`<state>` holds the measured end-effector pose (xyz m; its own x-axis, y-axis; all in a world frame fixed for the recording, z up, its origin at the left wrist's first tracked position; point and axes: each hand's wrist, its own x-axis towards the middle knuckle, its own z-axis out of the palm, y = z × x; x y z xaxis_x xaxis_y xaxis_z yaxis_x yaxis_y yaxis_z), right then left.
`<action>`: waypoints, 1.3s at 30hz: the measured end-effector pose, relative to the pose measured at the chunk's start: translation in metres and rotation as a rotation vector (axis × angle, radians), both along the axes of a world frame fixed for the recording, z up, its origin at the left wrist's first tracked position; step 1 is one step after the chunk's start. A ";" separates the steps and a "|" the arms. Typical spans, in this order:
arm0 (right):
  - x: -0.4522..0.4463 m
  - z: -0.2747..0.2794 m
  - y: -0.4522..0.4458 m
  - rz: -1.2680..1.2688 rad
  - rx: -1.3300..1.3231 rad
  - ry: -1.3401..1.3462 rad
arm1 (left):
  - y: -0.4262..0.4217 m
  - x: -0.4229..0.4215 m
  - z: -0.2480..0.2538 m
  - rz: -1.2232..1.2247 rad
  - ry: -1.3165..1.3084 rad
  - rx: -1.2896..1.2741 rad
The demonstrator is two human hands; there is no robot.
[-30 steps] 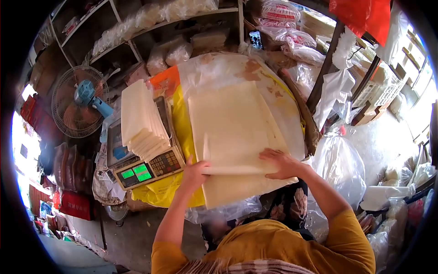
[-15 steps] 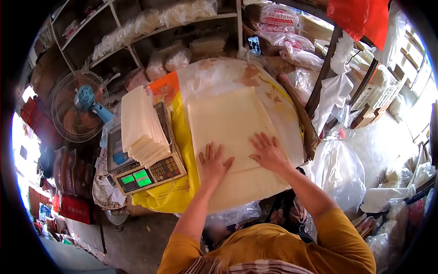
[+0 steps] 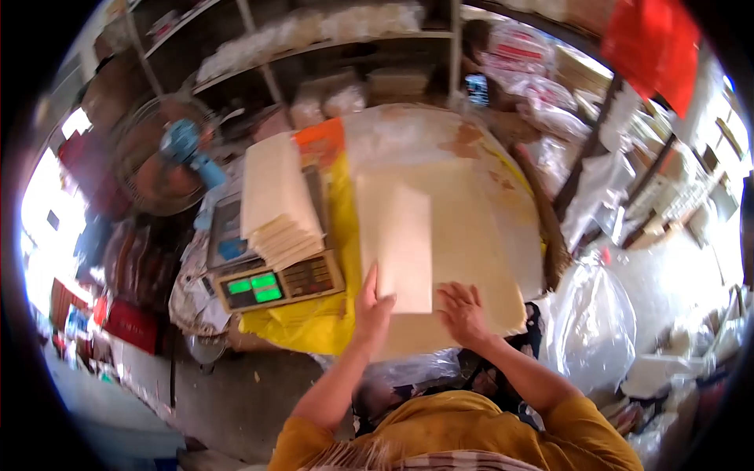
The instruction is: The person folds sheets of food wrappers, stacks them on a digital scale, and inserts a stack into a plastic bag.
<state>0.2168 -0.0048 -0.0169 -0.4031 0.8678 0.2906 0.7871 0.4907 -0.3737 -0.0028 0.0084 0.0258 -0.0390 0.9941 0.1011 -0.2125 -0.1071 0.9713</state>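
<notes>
My left hand (image 3: 372, 316) grips the lower left edge of a folded cream sheet (image 3: 407, 251), a narrow, pale rectangle with its thumb on top. Beneath it lies a larger spread of cream sheet (image 3: 475, 228) on the work surface; how many layers it has I cannot tell. Just right of the folded sheet's lower corner, my right hand (image 3: 463, 314) is palm down over the larger sheet, fingers apart and holding nothing. A pile of similar folded sheets (image 3: 276, 192) rests on a digital scale (image 3: 305, 278) to the left, whose green display is lit.
Yellow plastic (image 3: 342, 235) lies between the scale and the large sheet. A fan (image 3: 182, 145) stands at the far left. Shelves (image 3: 345, 49) with bagged goods run along the back. A clear plastic bag (image 3: 593, 326) hangs at the right, and a red bag (image 3: 652, 47) at upper right.
Both hands lay flat on the large sheet before. Now my left hand has hold of a narrow folded sheet, and my right hand is lower, beside it. The camera view has shifted.
</notes>
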 end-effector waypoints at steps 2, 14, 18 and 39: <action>0.001 0.003 0.002 0.025 0.029 0.014 | 0.021 -0.038 0.045 0.116 0.089 0.145; -0.005 0.011 -0.002 0.018 0.047 -0.020 | 0.117 -0.242 0.146 0.348 0.145 -0.043; -0.002 0.004 0.000 0.010 0.023 -0.034 | 0.081 -0.208 0.126 0.812 0.597 0.398; -0.108 0.031 -0.024 0.492 0.187 -0.332 | -0.109 -0.035 -0.078 0.058 -0.260 -0.018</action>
